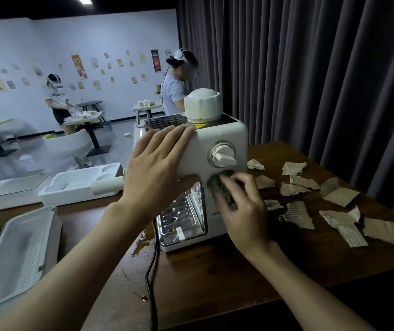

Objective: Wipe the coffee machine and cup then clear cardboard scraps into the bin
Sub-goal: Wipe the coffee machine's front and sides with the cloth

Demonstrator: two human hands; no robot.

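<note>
A white coffee machine [217,137] stands on the dark wooden table [215,271], with a round dial [222,156] on its side and a metal drip tray [179,218] at its base. My left hand [157,168] lies flat with fingers spread on the machine's upper front. My right hand [241,206] presses a dark grey cloth [220,185] against the machine's side, just below the dial. Several torn cardboard scraps [334,216] lie on the table to the right. No cup is clearly visible.
A black power cord [153,266] runs from the machine toward me. Brown spill marks [141,244] stain the table by the base. White trays [19,249] [79,185] sit at the left. A dark curtain hangs behind. Two people stand at far tables.
</note>
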